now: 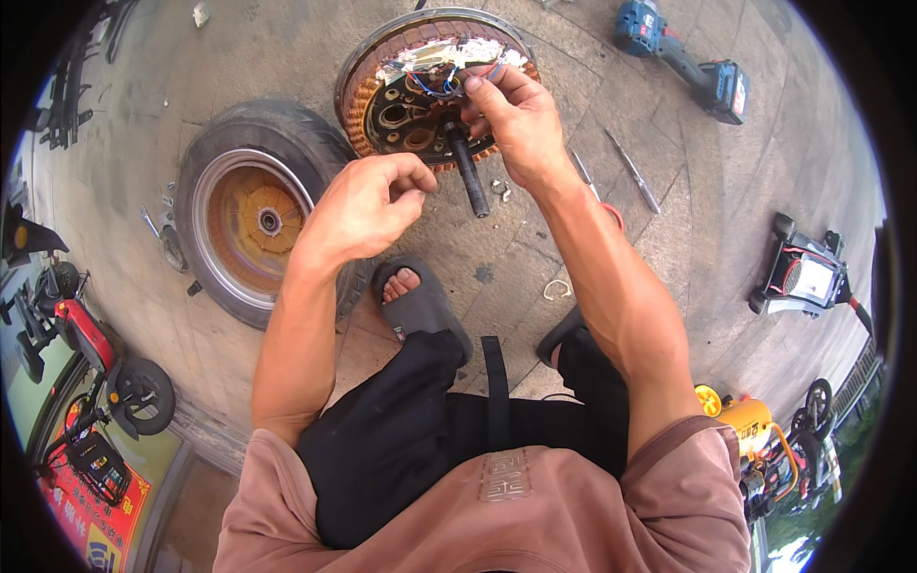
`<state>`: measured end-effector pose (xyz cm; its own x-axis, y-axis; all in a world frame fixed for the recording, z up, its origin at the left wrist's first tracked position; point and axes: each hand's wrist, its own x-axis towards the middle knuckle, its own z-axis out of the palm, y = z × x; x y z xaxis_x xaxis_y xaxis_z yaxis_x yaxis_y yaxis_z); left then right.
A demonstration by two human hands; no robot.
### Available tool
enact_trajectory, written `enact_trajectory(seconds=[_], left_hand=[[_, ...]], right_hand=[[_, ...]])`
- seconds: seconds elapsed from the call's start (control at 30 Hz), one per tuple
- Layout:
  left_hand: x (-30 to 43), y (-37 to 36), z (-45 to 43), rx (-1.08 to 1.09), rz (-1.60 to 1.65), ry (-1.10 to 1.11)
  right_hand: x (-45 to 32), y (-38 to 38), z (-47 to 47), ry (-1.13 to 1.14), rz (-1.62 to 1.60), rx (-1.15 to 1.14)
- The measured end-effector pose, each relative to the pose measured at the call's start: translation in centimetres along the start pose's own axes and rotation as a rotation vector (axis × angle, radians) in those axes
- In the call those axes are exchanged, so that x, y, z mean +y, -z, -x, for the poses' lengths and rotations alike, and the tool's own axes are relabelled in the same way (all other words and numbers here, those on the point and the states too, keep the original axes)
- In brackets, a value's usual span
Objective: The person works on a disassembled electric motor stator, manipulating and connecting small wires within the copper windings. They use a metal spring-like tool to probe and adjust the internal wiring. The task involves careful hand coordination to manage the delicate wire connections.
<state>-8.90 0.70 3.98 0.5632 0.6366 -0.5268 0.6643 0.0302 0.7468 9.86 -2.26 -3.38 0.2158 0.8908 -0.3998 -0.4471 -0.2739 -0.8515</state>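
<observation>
A hub-motor stator with copper windings (362,107) stands tilted on the ground before me. Its dark axle (469,172) points towards me. White material (458,54) covers part of the winding edge, and thin blue, red and yellow wires (430,87) run beneath it. My right hand (519,118) pinches some of these wires between thumb and fingers; the fingertips partly hide them. To the left of the axle, my left hand (376,204) hovers with loosely bent fingers, thumb and forefinger slightly apart, nothing visible in it. Beside it rests the tyred wheel hub (251,215), its hollow side facing up.
A cordless impact wrench (680,61) lies at the upper right. Nearer are a screwdriver (634,172) and a red-handled tool (612,213), partly behind my forearm. A floor jack (802,276) and a yellow air compressor (745,426) stand right. An electric scooter (86,336) is left.
</observation>
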Motion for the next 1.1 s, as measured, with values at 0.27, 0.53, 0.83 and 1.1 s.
enact_trajectory(seconds=[0.27,0.53,0.83,1.1], left_hand=[[3.0,-1.1,-2.6,0.480,0.189,-0.045],[2.7,-1.1,-5.0,0.629,0.159,-0.053],[2.7,-1.6,-4.8,0.707,0.008,-0.114],[2.5,-1.5,-4.8,0.720,0.011,-0.138]], right_hand=[[-0.7,-1.3,0.7,0.017,0.101,-0.026],[-0.2,-1.8,0.5,0.065,0.122,-0.022],[-0.8,-2.5,0.6,-0.221,-0.308,0.090],[-0.8,-4.2,1.8,0.139,0.063,0.366]])
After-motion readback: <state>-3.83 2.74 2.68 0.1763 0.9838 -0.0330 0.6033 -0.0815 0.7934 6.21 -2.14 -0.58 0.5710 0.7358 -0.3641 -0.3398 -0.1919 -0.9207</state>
